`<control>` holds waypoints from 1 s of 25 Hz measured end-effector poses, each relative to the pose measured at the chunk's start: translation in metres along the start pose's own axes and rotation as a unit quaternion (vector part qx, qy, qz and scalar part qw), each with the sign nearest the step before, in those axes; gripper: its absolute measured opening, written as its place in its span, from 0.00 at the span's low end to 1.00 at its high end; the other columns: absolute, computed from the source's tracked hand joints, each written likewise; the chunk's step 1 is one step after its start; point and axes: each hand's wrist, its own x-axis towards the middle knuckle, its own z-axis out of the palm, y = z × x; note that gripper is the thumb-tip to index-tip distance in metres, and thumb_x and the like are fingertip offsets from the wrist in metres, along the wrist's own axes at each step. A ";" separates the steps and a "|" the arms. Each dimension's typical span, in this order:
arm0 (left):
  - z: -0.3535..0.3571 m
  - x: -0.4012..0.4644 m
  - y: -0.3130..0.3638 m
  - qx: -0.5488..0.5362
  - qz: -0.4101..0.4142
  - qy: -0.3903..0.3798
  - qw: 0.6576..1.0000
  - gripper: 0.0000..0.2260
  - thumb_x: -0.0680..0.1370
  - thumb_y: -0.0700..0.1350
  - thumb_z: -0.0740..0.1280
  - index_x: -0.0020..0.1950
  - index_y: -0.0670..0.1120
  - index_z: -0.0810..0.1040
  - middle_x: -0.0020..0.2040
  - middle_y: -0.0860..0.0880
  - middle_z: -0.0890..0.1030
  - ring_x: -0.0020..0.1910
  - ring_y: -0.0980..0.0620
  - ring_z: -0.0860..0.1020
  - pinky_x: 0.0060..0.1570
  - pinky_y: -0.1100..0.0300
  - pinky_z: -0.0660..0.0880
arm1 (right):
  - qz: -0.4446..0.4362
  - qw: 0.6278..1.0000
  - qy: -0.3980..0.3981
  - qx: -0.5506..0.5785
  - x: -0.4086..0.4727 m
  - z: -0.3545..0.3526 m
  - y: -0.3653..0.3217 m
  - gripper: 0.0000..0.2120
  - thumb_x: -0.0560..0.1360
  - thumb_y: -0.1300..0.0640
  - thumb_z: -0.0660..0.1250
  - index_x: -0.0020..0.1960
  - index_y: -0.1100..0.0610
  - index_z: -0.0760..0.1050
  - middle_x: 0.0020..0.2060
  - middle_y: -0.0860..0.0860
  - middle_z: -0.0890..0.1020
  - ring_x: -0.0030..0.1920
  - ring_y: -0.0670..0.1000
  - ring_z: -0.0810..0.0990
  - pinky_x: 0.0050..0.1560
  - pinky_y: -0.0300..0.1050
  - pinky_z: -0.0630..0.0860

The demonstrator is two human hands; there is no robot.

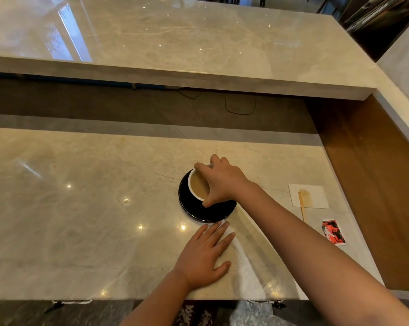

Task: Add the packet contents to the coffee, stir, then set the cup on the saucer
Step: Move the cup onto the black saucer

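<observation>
1. Gripping the white cup (194, 184) from above, the right hand (222, 182) had its fingers curled over the rim.
2. The cup sat on the black saucer (210, 211), and it held light brown coffee (198, 184) (it looked milky).
3. The left hand (204, 255) lay flat on the table (81, 208), fingers spread, holding nothing, with its fingertips just beside the saucer.
4. Off to the right lay a white napkin (312, 195) with a wooden stir stick (301, 205) partly on it.
5. A red and black packet (333, 231) lay near the stick, close to the table's right edge.
</observation>
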 end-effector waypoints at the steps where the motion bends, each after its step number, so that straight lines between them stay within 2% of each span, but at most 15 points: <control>1: 0.000 0.000 0.000 0.000 0.000 0.001 1.000 0.28 0.76 0.58 0.60 0.74 0.51 0.62 0.75 0.47 0.60 0.73 0.50 0.53 0.69 0.49 0.54 | -0.001 1.000 -0.002 -0.002 -0.001 0.001 0.000 0.46 0.60 0.43 0.74 0.71 0.48 0.55 0.64 0.58 0.64 0.62 0.60 0.65 0.49 0.54 0.74; 14: -0.003 0.000 0.001 0.016 -0.011 -0.009 1.000 0.27 0.76 0.59 0.59 0.74 0.52 0.62 0.75 0.49 0.60 0.73 0.52 0.51 0.69 0.51 0.53 | 0.000 1.000 -0.030 -0.007 -0.005 0.003 -0.001 0.47 0.62 0.45 0.74 0.73 0.46 0.51 0.68 0.57 0.61 0.65 0.60 0.63 0.51 0.53 0.72; 21: -0.005 0.002 0.004 0.036 -0.014 -0.023 0.999 0.28 0.76 0.60 0.58 0.74 0.53 0.61 0.75 0.48 0.58 0.73 0.52 0.51 0.69 0.48 0.51 | -0.002 1.000 -0.010 0.008 -0.011 0.006 0.002 0.48 0.63 0.44 0.74 0.74 0.47 0.50 0.70 0.57 0.61 0.68 0.60 0.61 0.59 0.57 0.68; 25: -0.009 0.003 0.006 0.023 -0.024 -0.030 0.999 0.28 0.76 0.60 0.58 0.74 0.53 0.61 0.75 0.49 0.59 0.73 0.51 0.54 0.68 0.51 0.51 | 0.014 0.999 0.014 0.042 -0.023 0.002 0.003 0.47 0.63 0.42 0.74 0.74 0.48 0.51 0.72 0.57 0.61 0.70 0.59 0.59 0.63 0.57 0.66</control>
